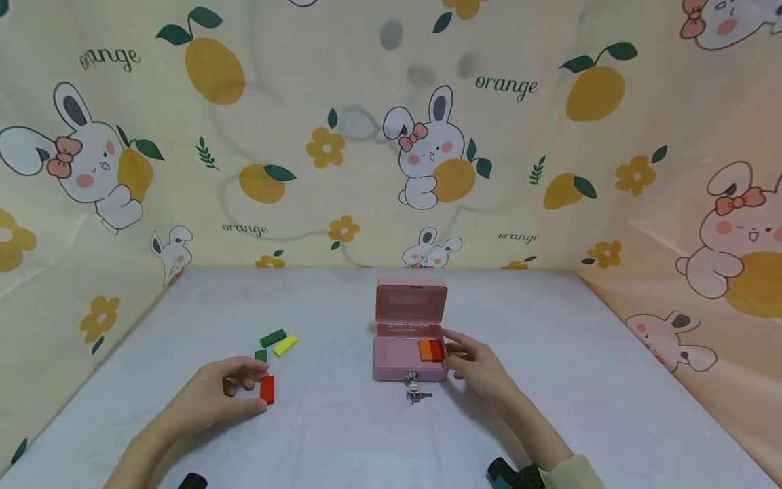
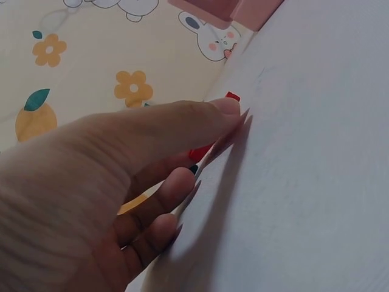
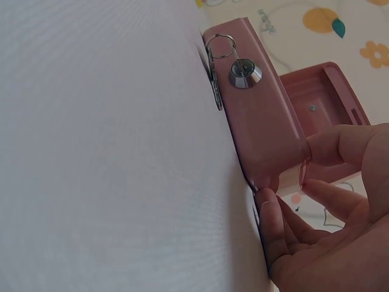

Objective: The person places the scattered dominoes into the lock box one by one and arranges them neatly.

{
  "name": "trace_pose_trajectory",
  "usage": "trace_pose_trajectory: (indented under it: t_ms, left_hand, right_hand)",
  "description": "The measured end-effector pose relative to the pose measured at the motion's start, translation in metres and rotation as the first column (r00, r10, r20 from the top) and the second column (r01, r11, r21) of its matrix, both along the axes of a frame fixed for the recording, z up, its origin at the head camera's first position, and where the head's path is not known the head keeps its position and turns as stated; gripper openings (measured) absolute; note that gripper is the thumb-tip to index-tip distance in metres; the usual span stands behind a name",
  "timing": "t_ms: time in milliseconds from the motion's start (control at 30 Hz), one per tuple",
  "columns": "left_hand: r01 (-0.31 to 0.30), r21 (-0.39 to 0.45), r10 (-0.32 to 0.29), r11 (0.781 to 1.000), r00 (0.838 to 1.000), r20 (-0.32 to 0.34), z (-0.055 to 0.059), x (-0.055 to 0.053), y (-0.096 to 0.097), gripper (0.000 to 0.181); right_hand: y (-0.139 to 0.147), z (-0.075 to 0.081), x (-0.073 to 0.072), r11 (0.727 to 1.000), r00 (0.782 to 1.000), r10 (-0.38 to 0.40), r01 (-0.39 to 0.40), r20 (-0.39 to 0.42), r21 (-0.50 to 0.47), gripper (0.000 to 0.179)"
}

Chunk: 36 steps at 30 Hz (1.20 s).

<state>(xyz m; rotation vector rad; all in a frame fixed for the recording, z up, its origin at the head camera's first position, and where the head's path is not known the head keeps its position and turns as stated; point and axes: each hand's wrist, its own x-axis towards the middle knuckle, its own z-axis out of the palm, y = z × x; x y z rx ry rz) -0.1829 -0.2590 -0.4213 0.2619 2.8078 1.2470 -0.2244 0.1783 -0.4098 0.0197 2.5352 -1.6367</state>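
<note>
Forming the back and sides of the space, cream sheeting (image 1: 366, 61) printed with rabbits, oranges and flowers meets a smooth, white-covered table (image 1: 330, 448) along its rear, left and right edges. Soft grey patches mark the sheeting at the rear, and its right side has a warmer, peach tone. An open rectangular pink metal box (image 1: 391, 373) sits near the table's middle, lid raised toward the rear edge; a silver lock (image 1: 412, 377) with keys (image 1: 418, 394) is on its front wall. Against the box's inner right wall lie flat, oblong orange (image 1: 424, 350) and red blocks (image 1: 436, 350). Left of the box, toward the table's left edge, two green blocks (image 1: 273, 337) and a yellow block (image 1: 285, 346) lie close together. The hands are well apart. The left hand (image 1: 204, 394) pinches a bright red oblong block (image 1: 267, 390) by its ends, just nearside of the green pieces. The right hand (image 1: 482, 370) grips the box at its right wall, thumb and fingers spread about the rim and base.
</note>
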Motion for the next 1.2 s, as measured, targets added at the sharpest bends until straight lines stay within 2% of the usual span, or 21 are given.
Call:
trace_pose_trajectory:
  t_ms: [533,900,1200]
  left_hand:
    - [0.014,0.042,-0.013,0.999,0.999,-0.03,0.0023,0.003,0.0044,0.062]
    - [-0.011,0.054,0.013,0.998,1.0,-0.025,0.0037,0.0033,0.0059,0.062]
    - [0.009,0.059,-0.006,0.998,0.998,-0.063,0.0061,0.0053,0.0064,0.06]
  right_hand:
    - [0.0006,-0.0004,-0.0007,1.0,1.0,0.006,-0.006,-0.003,-0.008,0.056]
    - [-0.0009,0.0009,0.0012,1.0,1.0,-0.009,0.01,-0.007,0.012,0.059]
    - [0.0002,0.0008,0.0011,1.0,1.0,0.006,-0.006,-0.011,-0.008,0.058]
